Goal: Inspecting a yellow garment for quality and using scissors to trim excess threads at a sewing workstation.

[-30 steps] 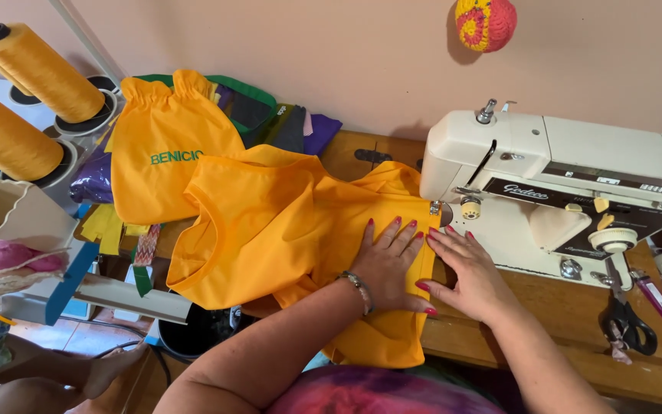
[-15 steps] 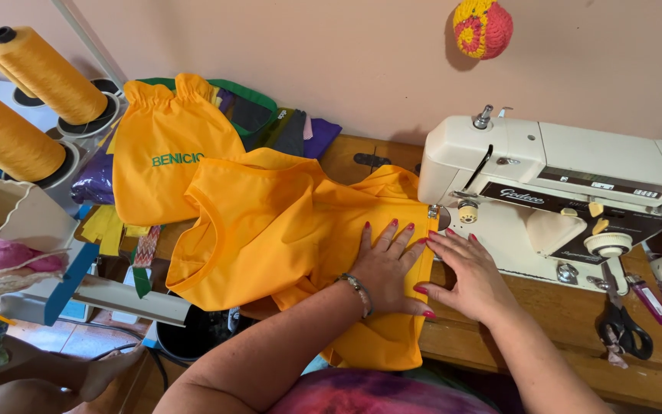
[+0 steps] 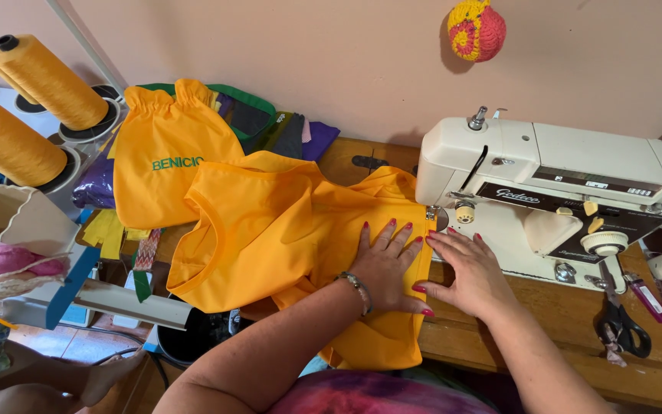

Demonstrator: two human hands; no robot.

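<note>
A yellow-orange garment lies spread over the wooden table, its right edge folded under the needle area of a cream sewing machine. My left hand lies flat on the cloth with fingers spread, a bracelet on the wrist. My right hand presses the folded edge beside it, fingertips pointing left toward the seam. Both hands touch the cloth just in front of the machine's needle.
A yellow drawstring bag lies behind the garment on darker folded fabrics. Two large cones of yellow thread stand at the left. Black scissors lie at the right on the wooden table. A crocheted ball hangs on the wall.
Both hands have stayed on the cloth, shifting it slightly toward the machine; the view has drifted a little.
</note>
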